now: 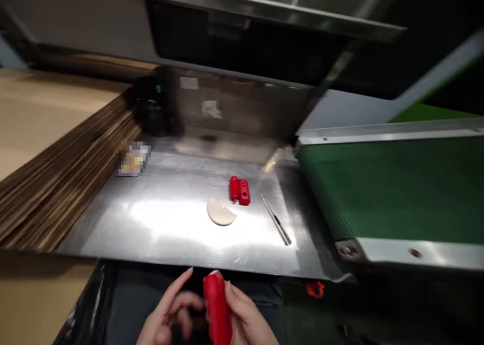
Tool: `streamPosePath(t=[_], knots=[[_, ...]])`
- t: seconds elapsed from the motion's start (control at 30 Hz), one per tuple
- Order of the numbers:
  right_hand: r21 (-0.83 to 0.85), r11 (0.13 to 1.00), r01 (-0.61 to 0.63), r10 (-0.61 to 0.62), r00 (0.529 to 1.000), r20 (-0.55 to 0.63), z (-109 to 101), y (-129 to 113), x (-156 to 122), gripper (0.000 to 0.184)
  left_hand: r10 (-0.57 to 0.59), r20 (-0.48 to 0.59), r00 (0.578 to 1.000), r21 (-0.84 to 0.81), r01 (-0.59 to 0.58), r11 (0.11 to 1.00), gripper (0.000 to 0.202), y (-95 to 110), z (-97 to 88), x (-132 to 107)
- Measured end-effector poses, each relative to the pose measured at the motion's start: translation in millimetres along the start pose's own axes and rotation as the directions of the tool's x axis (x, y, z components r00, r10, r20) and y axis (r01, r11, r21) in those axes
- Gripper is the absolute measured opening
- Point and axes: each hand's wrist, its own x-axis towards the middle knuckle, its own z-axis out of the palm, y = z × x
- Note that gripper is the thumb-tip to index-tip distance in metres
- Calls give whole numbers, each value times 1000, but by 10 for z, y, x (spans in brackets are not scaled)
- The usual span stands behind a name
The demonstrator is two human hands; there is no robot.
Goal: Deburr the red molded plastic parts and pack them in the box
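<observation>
Layered cardboard stack [68, 168] left, green belt [393, 189] right, shiny metal table [159, 234] between. Your right hand [247, 317] grips rounded red gadget [217, 309], bottom centre; left hand [164, 312] unclenched nearby.

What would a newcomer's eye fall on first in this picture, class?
Probably the bright red part held in the right hand, at the bottom middle. A second red piece lies on the shiny metal table beyond. A wide green belt is at right, a stack of brown sheets at left.

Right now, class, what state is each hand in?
Right hand: closed, holding a red part.
Left hand: open, beside that part; whether it touches cannot be told.
</observation>
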Motion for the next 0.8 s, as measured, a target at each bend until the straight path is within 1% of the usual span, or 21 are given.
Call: streamPosePath(t=[0.07, 0.1, 0.17, 0.23, 0.27, 0.3, 0.33, 0.37, 0.4, 0.43, 0.47, 0.5, 0.53, 0.57, 0.6, 0.63, 0.67, 0.7, 0.73, 0.8], knots=[[95, 989, -116, 116, 993, -1, 60, 16, 13, 58, 64, -73, 995, -4, -64, 998, 88, -92, 17, 4], [120, 976, -179, 179, 984, 15, 80, 32, 20, 58, 105, -87, 991, 0, -105, 994, 97, -99, 48, 1], [147, 955, -257, 256, 966, 29, 88, 89, 25, 57, 225, -67, 972, 65, -221, 973, 108, -37, 138, -15], [137, 961, -239, 241, 971, 2, 57, 161, -1, 58, 362, 1, 932, 195, -355, 914, 111, 74, 233, -40], [92, 970, -223, 227, 974, -29, 36, 184, -32, 59, 397, 26, 917, 221, -393, 893, 113, 124, 273, -55], [4, 977, -211, 211, 975, -69, 16, 185, -75, 60, 413, 40, 910, 220, -412, 884, 115, 159, 303, -71], [-134, 973, -189, 174, 978, -113, 2, 154, -127, 60, 407, 43, 913, 190, -407, 893, 116, 175, 324, -87], [-318, 936, -150, 106, 983, -150, -3, 82, -181, 60, 391, 45, 919, 156, -393, 906, 117, 175, 333, -104], [-526, 845, -94, 11, 987, -159, 0, -35, -231, 59, 376, 44, 926, 138, -378, 915, 117, 164, 334, -121], [-720, 694, -23, -106, 985, -135, 7, -195, -268, 56, 363, 44, 931, 135, -365, 921, 117, 149, 327, -137], [-867, 497, 49, -232, 969, -79, 16, -394, -285, 53, 361, 49, 931, 142, -364, 920, 116, 138, 316, -152], [-954, 291, 72, -325, 945, -28, 18, -621, -276, 50, 364, 59, 929, 152, -369, 917, 116, 136, 304, -165], [-993, 119, 29, -445, 895, -27, 11, -863, -241, 47, 377, 80, 923, 156, -385, 910, 115, 145, 294, -176], [-998, -15, -69, -553, 832, -49, -11, -1104, -180, 46, 394, 104, 913, 148, -406, 902, 113, 163, 289, -185], [-975, -129, -181, -673, 738, -48, -46, -1330, -100, 44, 406, 127, 905, 139, -421, 896, 112, 187, 290, -193], [-933, -224, -282, -752, 658, -19, -93, -1528, -8, 40, 412, 139, 901, 133, -429, 894, 110, 211, 297, -201], [-907, -253, -336, -775, 632, -18, -148, -1690, 86, 35, 412, 138, 901, 133, -429, 893, 110, 230, 308, -210], [-886, -275, -374, -781, 624, -21, -206, -1811, 174, 32, 405, 133, 905, 137, -421, 897, 112, 243, 321, -221], [-868, -292, -402, -777, 629, -30, -263, -1892, 249, 30, 395, 119, 911, 139, -410, 901, 115, 248, 333, -234], [-847, -309, -432, -758, 650, -55, -358, -1954, 340, 30, 383, 92, 919, 145, -393, 908, 119, 237, 344, -270]])
